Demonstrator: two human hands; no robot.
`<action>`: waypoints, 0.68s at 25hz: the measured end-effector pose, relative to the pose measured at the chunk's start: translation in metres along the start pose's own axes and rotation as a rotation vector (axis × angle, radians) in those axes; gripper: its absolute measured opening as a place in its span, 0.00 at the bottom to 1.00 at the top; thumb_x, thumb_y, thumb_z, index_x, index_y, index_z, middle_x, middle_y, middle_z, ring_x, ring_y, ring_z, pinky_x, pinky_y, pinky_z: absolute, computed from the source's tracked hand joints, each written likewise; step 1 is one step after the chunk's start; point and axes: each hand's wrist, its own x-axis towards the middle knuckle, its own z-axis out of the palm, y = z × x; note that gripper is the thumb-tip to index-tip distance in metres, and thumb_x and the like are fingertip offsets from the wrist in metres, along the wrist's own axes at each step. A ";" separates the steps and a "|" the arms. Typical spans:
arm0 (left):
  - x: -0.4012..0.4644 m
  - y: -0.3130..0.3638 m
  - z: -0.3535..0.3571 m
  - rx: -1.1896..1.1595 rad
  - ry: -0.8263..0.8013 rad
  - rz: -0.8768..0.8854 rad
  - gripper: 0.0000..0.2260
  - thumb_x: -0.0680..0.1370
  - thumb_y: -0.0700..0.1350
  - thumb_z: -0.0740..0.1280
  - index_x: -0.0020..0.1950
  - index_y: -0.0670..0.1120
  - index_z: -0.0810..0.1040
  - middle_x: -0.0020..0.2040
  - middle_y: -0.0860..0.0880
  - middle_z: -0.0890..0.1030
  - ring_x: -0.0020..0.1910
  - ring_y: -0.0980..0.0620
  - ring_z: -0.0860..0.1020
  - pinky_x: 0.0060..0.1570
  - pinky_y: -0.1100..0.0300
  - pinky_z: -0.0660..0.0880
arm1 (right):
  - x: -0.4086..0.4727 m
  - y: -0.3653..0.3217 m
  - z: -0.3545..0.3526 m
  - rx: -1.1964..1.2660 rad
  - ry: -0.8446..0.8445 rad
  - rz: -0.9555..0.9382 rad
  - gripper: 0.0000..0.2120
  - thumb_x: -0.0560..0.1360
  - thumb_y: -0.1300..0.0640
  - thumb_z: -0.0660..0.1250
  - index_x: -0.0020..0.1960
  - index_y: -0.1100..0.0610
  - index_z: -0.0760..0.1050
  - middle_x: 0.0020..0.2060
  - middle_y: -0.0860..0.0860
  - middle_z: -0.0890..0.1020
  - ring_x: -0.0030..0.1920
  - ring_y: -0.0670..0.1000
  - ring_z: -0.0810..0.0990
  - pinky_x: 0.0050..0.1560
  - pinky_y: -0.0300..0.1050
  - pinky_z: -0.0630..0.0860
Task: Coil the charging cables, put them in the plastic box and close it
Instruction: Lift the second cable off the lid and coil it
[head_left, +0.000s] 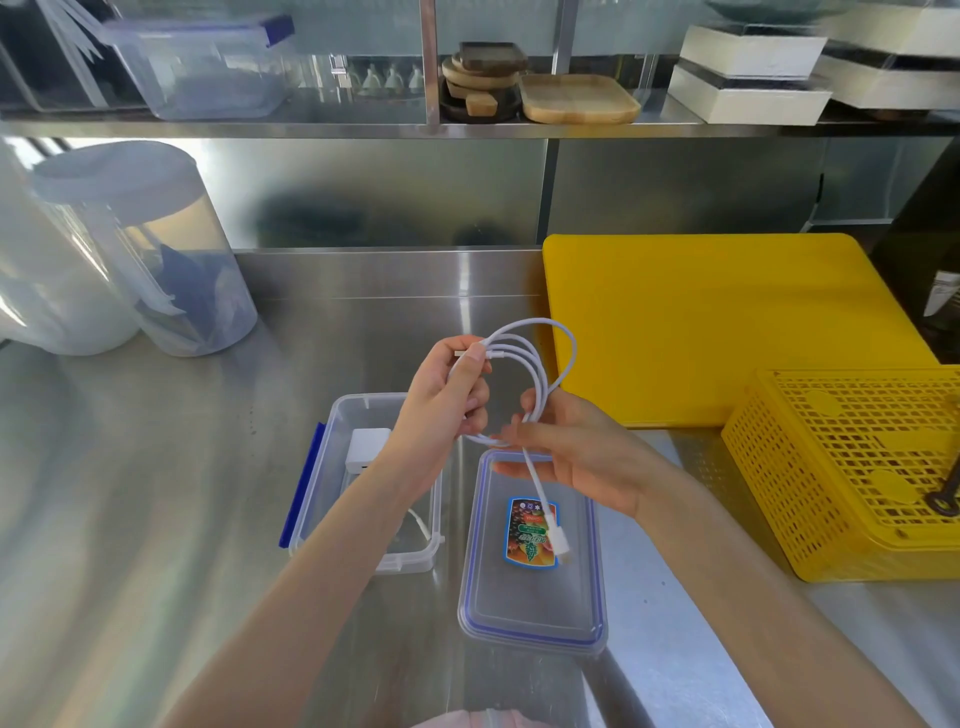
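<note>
We coil the cable (540, 364) — left hand (447, 400) and right hand (576, 447) both pinching it.
Box (332, 467) at 7 o'clock, lid (530, 613) at 6 — bare steel counter (156, 493) left.

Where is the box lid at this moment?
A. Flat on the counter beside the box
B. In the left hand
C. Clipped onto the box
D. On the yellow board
A: the lid lies flat on the counter, right of the open box.
</note>
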 end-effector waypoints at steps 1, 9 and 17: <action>0.000 0.001 0.000 -0.001 0.001 0.004 0.06 0.80 0.42 0.56 0.46 0.46 0.70 0.36 0.51 0.67 0.22 0.60 0.63 0.20 0.70 0.61 | -0.001 0.000 0.001 -0.020 0.006 0.017 0.07 0.74 0.65 0.64 0.43 0.55 0.68 0.39 0.52 0.79 0.43 0.50 0.83 0.44 0.45 0.82; 0.012 0.003 -0.029 -0.123 0.186 0.029 0.08 0.80 0.40 0.55 0.42 0.46 0.69 0.34 0.52 0.69 0.20 0.60 0.63 0.19 0.70 0.59 | -0.007 -0.007 -0.012 -0.318 0.031 0.000 0.11 0.79 0.59 0.56 0.57 0.54 0.73 0.27 0.46 0.71 0.23 0.42 0.63 0.21 0.30 0.59; 0.017 0.007 -0.052 -0.098 0.238 0.033 0.09 0.81 0.41 0.55 0.42 0.46 0.70 0.33 0.49 0.65 0.21 0.59 0.63 0.20 0.69 0.58 | -0.013 -0.020 -0.035 -0.169 0.189 -0.133 0.14 0.79 0.61 0.54 0.46 0.56 0.78 0.24 0.44 0.70 0.23 0.42 0.60 0.19 0.31 0.56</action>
